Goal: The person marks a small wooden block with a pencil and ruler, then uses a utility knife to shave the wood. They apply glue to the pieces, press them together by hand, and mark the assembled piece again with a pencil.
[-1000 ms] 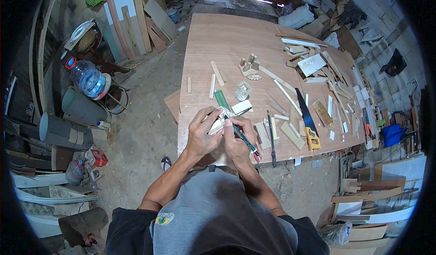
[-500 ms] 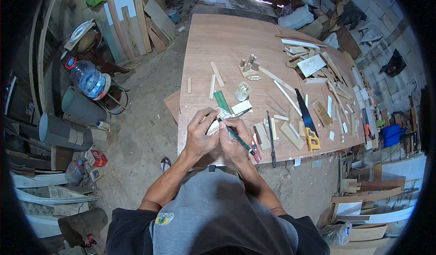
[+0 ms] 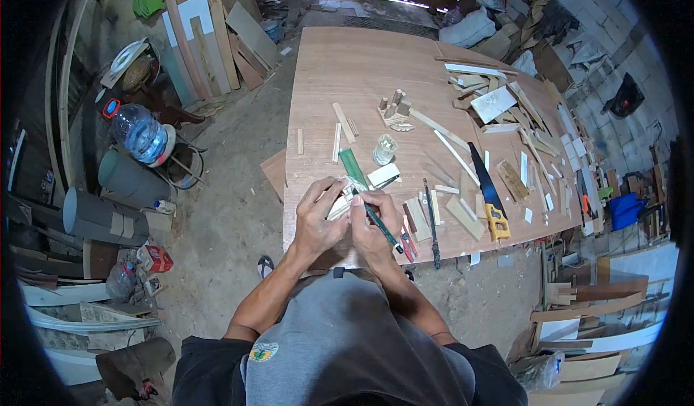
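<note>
Near the table's front edge, my left hand (image 3: 316,214) has its fingers closed on a small light wooden piece (image 3: 340,205). My right hand (image 3: 372,225) is wrapped round a dark green pencil-like tool (image 3: 381,227), whose upper end meets the small piece between my hands. The exact contact is partly hidden by my fingers. A green strip (image 3: 353,167) lies just beyond my hands, with a white block (image 3: 384,175) beside it. Behind the block stands a glass jar (image 3: 385,150). Red-handled pliers (image 3: 408,245) lie right of my right hand.
On the table (image 3: 361,59) are a handsaw (image 3: 490,193), a thin dark tool (image 3: 432,225), a small wooden assembly (image 3: 395,110) and a pile of wood scraps (image 3: 499,102). A large water bottle (image 3: 141,133) stands on a stool at left.
The view has shifted slightly. Both hands keep nearly the same position and hold, with the pencil-like tool's lower end slightly lower and to the left.
</note>
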